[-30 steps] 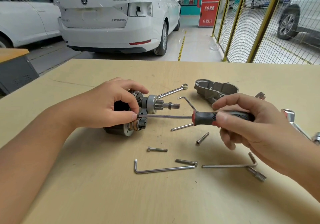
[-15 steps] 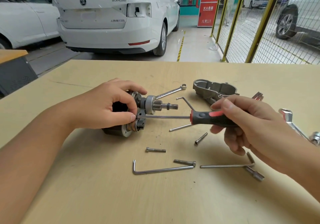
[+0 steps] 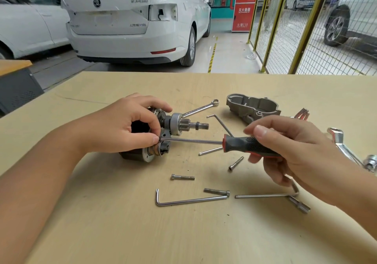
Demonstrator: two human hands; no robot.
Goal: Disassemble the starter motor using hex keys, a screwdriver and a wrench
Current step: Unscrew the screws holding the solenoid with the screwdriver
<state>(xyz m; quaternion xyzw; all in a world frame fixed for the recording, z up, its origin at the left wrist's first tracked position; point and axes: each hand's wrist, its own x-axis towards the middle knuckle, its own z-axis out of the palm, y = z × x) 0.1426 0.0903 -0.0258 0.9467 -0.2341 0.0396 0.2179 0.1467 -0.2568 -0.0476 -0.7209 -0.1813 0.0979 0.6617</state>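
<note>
Beneath the left hand [image 3: 122,124], at about nine o'clock from the desk's [image 3: 102,223] centre, most of the starter motor [image 3: 163,135] is hidden; only its pinion shaft shows, pointing to three o'clock. That hand's grip clasps the motor body. The right hand [image 3: 289,151] grasps the screwdriver [image 3: 234,144] handle; the tip vanishes at the left thumb. At three o'clock a shiny tool [image 3: 346,151] is cut off by the edge. Hex keys [image 3: 189,200] and bolts [image 3: 182,177] lie at six o'clock. Beyond, a white car [image 3: 132,18] stands beside yellow mesh fencing [image 3: 295,28].
</note>
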